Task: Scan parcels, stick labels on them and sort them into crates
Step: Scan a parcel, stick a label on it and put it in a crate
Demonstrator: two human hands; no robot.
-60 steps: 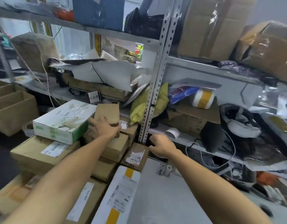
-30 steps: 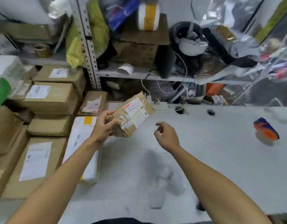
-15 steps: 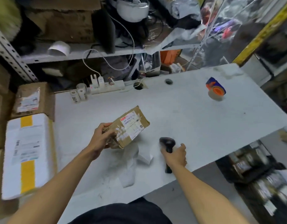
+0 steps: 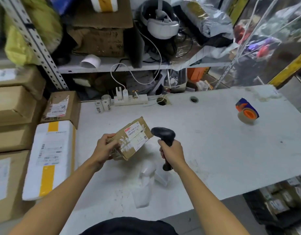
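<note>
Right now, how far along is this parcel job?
Early. Done: a small brown cardboard parcel is picked up in the left hand. In hand: the right hand aims a black handheld scanner at its white label. Left: labelling, sorting, and the stacked cardboard boxes at left.

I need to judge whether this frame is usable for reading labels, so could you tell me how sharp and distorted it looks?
Head view: the shipping label on the small parcel is fairly sharp at centre, its fine print unreadable; the stacked boxes at the left edge are smeared; wide-angle distortion bends the shelf upright and table edge; lighting is even, without harsh glare.
</note>
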